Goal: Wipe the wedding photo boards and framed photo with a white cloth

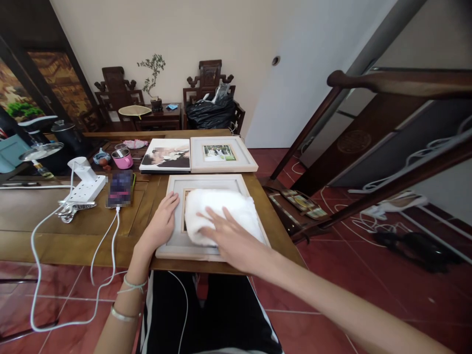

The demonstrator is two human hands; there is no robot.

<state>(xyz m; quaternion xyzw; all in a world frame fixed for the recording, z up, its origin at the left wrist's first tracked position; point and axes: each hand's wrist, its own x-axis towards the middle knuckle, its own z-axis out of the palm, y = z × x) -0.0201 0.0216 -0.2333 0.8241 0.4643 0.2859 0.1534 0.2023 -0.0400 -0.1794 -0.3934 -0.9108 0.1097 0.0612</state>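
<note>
A light wooden picture frame [236,180] lies flat on the wooden table in front of me. Across its middle rests a folded, fluffy white cloth [224,199], which hides most of the picture inside. My right hand [230,236] lies on top of the cloth with its fingers spread, pressing on it. On the left side of the frame rests my left hand [164,216], fingers stretched out along the border and holding nothing.
Behind lie a second framed photo [239,152] and a photo panel [180,147]. Leftward on the table [147,196] are a phone [121,189] on a charging cable, a power strip [86,191] and a pink cup [122,160]. A wooden chair [357,140] stands right.
</note>
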